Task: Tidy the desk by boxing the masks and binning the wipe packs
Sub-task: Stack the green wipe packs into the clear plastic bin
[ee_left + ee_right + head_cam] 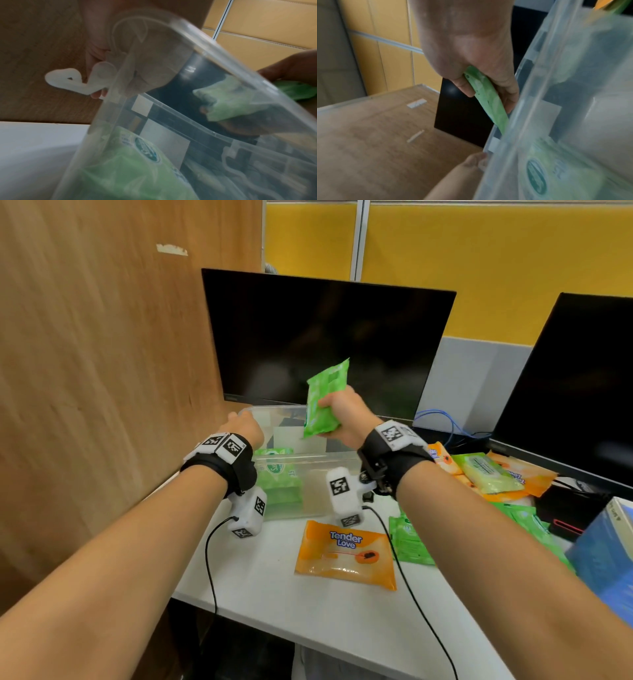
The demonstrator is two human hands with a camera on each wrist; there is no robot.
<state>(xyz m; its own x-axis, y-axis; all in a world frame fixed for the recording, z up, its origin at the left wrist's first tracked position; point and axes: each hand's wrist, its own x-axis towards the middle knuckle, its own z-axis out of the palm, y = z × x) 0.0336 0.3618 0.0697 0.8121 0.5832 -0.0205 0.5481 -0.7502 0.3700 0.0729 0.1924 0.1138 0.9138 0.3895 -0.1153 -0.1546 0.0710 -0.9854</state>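
Note:
My right hand (pixel 342 414) grips a green wipe pack (pixel 325 398) and holds it upright above the clear plastic bin (pixel 313 491) in front of the monitor. In the right wrist view my right hand (pixel 467 47) pinches the green wipe pack (pixel 488 102) by its edge, just outside the bin's wall (pixel 556 67). My left hand (pixel 239 426) grips the bin's left rim; its fingers (pixel 137 75) curl over the rim (pixel 205 44). Another green pack (pixel 279 474) lies inside the bin. An orange pack (pixel 346 553) lies flat on the desk in front of the bin.
A green pack (pixel 409 539) lies right of the orange one. Several orange and green packs (pixel 489 470) are piled at the right, next to a blue box (pixel 609 553). Two dark monitors (pixel 325 344) stand behind. A wooden partition (pixel 102 371) bounds the left.

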